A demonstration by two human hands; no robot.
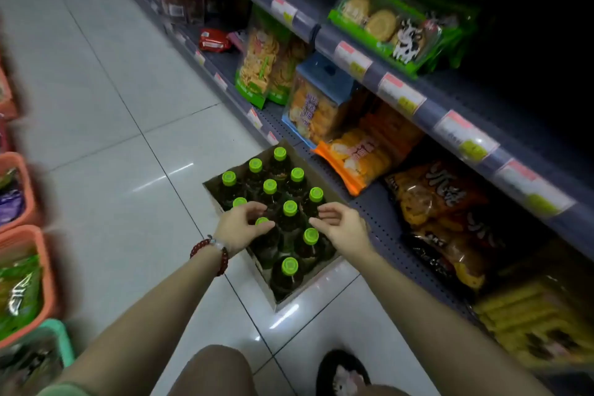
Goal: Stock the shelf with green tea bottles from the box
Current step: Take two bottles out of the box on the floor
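A cardboard box (214, 190) stands on the white tiled floor against the bottom shelf (382, 219). It holds several dark green tea bottles with bright green caps (290, 207). My left hand (239, 227), with a red bead bracelet on the wrist, hovers over the box's left side; its curled fingers are around one cap (262, 221) without clearly gripping it. My right hand (342, 225) hangs over the right side of the box, fingers apart and empty, close to another bottle cap (311, 236).
The shelves on the right carry snack bags: orange crackers (356, 157), dark bags (443, 219), green biscuit packs (385, 22). Orange and teal baskets (41, 267) with goods line the left edge. My knee and a slipper (342, 373) are at the bottom.
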